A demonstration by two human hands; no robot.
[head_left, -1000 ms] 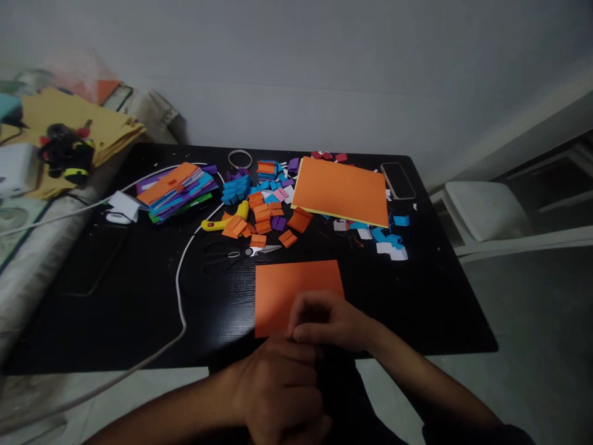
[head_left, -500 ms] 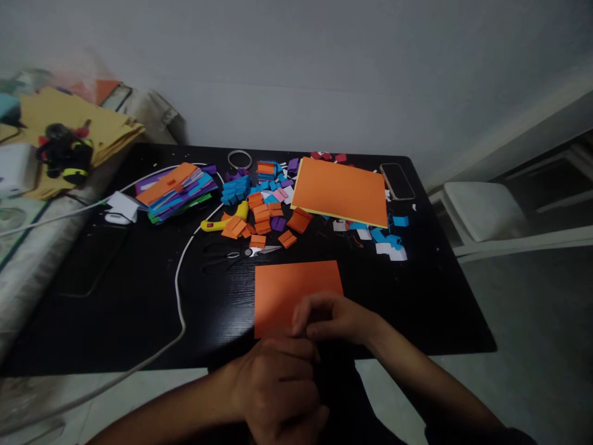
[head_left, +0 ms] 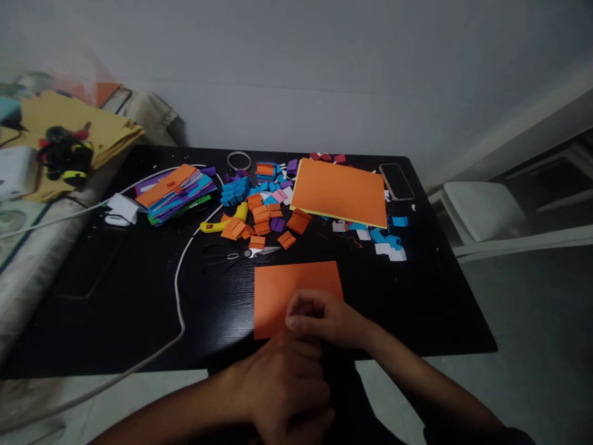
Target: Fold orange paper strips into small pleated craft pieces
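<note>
- At the far left, a yellow paper pile (head_left: 109, 133) lies beside the tabletop (head_left: 139, 309), with a black thing (head_left: 62, 151) on it.
- Next, a dark flat thing (head_left: 92, 262) lies on the black tabletop. It is too dim for me to say what it is.
- A heap of paper (head_left: 176, 191) in orange, purple, blue and green lies near the back.
- A white cord (head_left: 177, 296) bends across the tabletop and hangs over its front edge.
- A yellow tool (head_left: 236, 217) lies by the small orange bits (head_left: 262, 216), and blue bits (head_left: 235, 191) sit behind it.
- The scissors (head_left: 248, 253) lie just in front, blades to the right.
- The left hand (head_left: 290, 383) is low, at the front edge, with its fingers bent in. I cannot tell if its grip has anything in it.
- The orange sheet (head_left: 278, 287) lies flat on the tabletop, partly behind the hands.
- The right hand (head_left: 327, 318) is over the sheet's near right part. Its finger curls round toward the thumb, but I cannot tell if its grip is closed or if it touches the left hand.
- A bigger orange sheet (head_left: 340, 191) lies farther back, with yellow showing under it.
- A phone (head_left: 397, 181) lies to its right.
- A white stool (head_left: 484, 210) stands past the tabletop.
</note>
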